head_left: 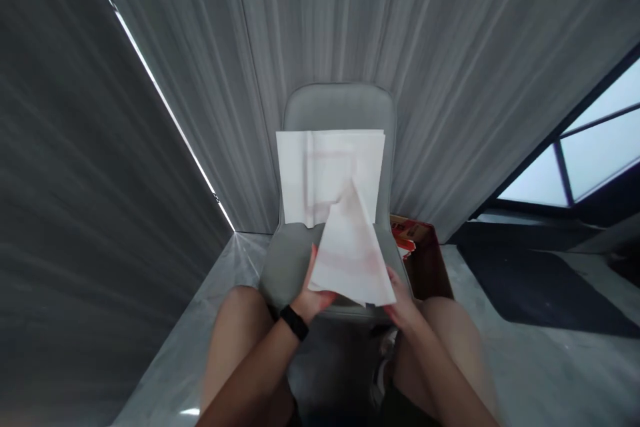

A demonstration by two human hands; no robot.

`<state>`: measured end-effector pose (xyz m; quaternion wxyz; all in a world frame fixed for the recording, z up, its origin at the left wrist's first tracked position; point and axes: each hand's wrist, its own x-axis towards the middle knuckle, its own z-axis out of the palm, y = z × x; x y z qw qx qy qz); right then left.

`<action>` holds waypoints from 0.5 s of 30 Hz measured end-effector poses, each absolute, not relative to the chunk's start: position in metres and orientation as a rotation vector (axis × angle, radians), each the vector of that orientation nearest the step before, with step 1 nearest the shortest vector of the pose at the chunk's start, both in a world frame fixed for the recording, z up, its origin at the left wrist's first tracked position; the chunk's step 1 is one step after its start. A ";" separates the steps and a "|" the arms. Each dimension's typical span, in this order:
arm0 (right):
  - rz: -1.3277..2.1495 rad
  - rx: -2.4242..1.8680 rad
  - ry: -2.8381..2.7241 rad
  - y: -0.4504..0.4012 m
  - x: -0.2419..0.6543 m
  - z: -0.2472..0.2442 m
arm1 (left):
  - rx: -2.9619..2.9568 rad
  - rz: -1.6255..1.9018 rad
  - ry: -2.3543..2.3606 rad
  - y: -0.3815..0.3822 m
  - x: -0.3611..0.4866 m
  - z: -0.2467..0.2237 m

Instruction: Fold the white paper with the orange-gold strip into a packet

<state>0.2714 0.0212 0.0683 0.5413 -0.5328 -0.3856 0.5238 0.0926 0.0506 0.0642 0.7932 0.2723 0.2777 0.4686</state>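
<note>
A folded piece of white paper (350, 253), narrowing to a point at its far end, is held between both hands above the front of a grey chair seat. My left hand (314, 290), below a black wristband, grips its lower left edge. At the lower right corner, my right hand (397, 293) has its fingers closed on the same paper. Behind it, more white sheets (295, 173) lean against the chair's backrest, with faint reddish outlines on them. The folded paper's tip overlaps these sheets.
The grey chair (340, 103) stands against a grey panelled wall (320, 13). An open red-brown box (430, 260) is on the floor right of the chair. Farther right lies a dark mat (540, 287) below a window (600, 140). My knees flank the seat's front.
</note>
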 end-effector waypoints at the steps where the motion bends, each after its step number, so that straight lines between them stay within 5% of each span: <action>1: 1.253 -1.228 -0.924 0.008 0.271 0.065 | 0.568 1.014 0.605 0.040 0.092 0.061; 9: 1.222 -1.295 -0.929 -0.059 0.272 0.042 | 0.290 1.000 0.453 0.002 0.091 0.024; 15: 0.839 -1.943 -1.441 -0.064 0.262 0.062 | 0.346 0.890 0.547 -0.002 0.100 0.013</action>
